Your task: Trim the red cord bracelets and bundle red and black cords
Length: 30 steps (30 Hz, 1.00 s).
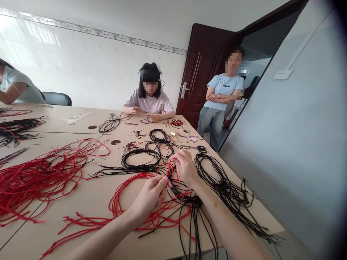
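1. At the far left edge another person's arm (12, 92) rests on the table (81, 202), with a dark cord bundle (16, 130) lying in front of it.
2. Nearer the camera, a large red tangle (38, 177) sprawls over the left part of the table, well apart from the wearer's hands.
3. The left hand (150, 195) comes in from the bottom of the view, its fingers closed in a pinch on the red cord (170, 172). The cord's near end sits at these fingertips.
4. The red cord runs up and to the right from that pinch, off the tabletop, spanning the short gap between the two hands. Below it, red loops (121, 202) lie flat, curving round the left wrist.
5. The right hand (184, 167) sits just above and to the right of the left. Its thumb and fingers are clenched on the far end of the same red cord, and thin black strands cross just under the hand.
6. Beyond both hands lie black coils (141, 159), near but not touching them.
7. To the right of the right forearm, long black cords (230, 189) trail towards the table's edge.
8. Farther back, scissors (200, 147) lie on the table; a seated person (149, 103) works opposite, and a standing person (221, 97) waits, arms folded, by the brown door (202, 68).
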Motion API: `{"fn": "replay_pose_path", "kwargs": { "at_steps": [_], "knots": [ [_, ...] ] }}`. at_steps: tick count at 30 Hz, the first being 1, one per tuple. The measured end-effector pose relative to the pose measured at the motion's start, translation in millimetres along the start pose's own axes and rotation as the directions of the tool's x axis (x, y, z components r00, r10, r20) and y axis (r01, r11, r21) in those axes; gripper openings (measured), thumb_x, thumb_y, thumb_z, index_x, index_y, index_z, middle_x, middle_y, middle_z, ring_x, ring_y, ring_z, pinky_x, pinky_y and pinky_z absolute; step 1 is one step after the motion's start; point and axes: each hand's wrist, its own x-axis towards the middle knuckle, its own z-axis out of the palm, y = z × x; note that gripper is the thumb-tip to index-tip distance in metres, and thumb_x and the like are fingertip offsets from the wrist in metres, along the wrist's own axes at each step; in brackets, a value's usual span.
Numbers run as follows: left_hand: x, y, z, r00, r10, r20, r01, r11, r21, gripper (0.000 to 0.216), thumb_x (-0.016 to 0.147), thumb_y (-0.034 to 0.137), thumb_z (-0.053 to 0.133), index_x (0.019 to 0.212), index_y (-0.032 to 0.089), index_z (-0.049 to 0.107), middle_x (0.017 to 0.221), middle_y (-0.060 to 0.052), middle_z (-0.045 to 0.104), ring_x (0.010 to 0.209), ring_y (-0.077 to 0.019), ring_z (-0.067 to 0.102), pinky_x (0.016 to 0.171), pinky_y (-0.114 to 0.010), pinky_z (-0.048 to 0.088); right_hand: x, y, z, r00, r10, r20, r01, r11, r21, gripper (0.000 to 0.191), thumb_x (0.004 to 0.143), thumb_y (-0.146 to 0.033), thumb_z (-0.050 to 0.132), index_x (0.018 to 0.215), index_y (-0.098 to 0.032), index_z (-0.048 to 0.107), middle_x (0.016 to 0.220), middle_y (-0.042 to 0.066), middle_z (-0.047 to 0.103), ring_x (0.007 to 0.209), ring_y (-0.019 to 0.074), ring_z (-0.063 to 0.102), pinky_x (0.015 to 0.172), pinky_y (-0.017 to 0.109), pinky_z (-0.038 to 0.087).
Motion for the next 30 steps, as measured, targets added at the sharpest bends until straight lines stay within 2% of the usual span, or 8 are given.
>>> {"fn": "replay_pose_path", "kwargs": {
  "at_steps": [11, 20, 26, 28, 30],
  "knots": [
    [-1.3, -1.1, 5.4, 0.999, -0.010, -0.032, 0.011, 1.000, 0.020, 0.050, 0.069, 0.069, 0.063, 0.075, 0.021, 0.050, 0.045, 0.013, 0.028, 0.036, -0.0031, 0.012, 0.031, -0.015, 0.010, 0.8, 8.4, 8.7, 1.000, 0.029, 0.009, -0.028, 0.998, -0.064, 0.025, 0.096, -0.016, 0.045, 0.084, -0.023, 0.065, 0.080, 0.004, 0.057, 0.086, 0.0220, 0.052, 0.083, 0.037, 0.036],
    [-0.6, -2.5, 4.8, 0.999, -0.031, -0.017, 0.032, 0.999, 0.031, 0.050, 0.068, 0.069, 0.063, 0.071, 0.022, 0.046, 0.045, 0.012, 0.029, 0.036, -0.0030, 0.012, 0.032, -0.017, 0.009, 2.1, 10.0, 10.8, 0.996, 0.089, 0.031, -0.089, 0.996, -0.003, 0.024, 0.093, -0.013, 0.048, 0.083, -0.023, 0.066, 0.078, 0.003, 0.057, 0.085, 0.0210, 0.055, 0.086, 0.037, 0.035],
    [4.9, -5.3, 3.4, 1.000, 0.015, -0.016, -0.014, 0.998, 0.057, 0.046, 0.074, 0.067, 0.058, 0.071, 0.022, 0.046, 0.046, 0.012, 0.028, 0.037, -0.0045, 0.013, 0.033, -0.018, 0.011, 5.6, 8.7, 6.5, 0.970, 0.236, 0.052, -0.242, 0.948, 0.206, 0.018, 0.089, -0.019, 0.054, 0.075, -0.023, 0.063, 0.080, 0.004, 0.061, 0.089, 0.0228, 0.054, 0.090, 0.039, 0.034],
    [5.8, -7.1, 2.1, 0.998, 0.053, -0.018, -0.051, 0.995, 0.081, 0.043, 0.079, 0.064, 0.053, 0.070, 0.023, 0.046, 0.045, 0.012, 0.027, 0.036, -0.0061, 0.014, 0.032, -0.019, 0.013, 5.7, 10.0, 2.1, 0.949, 0.299, 0.098, -0.314, 0.893, 0.323, 0.017, 0.088, -0.024, 0.057, 0.072, -0.022, 0.061, 0.076, 0.003, 0.061, 0.082, 0.0213, 0.055, 0.084, 0.037, 0.038],
    [3.4, -7.5, -0.1, 0.991, 0.132, -0.037, -0.126, 0.985, 0.120, 0.039, 0.083, 0.059, 0.050, 0.068, 0.024, 0.043, 0.047, 0.010, 0.029, 0.037, -0.0081, 0.019, 0.034, -0.021, 0.018, 5.6, 12.9, -2.0, 0.915, 0.362, 0.179, -0.403, 0.798, 0.449, 0.023, 0.088, -0.032, 0.059, 0.067, -0.020, 0.058, 0.066, 0.000, 0.057, 0.069, 0.0176, 0.054, 0.073, 0.033, 0.042]
  ]
}}
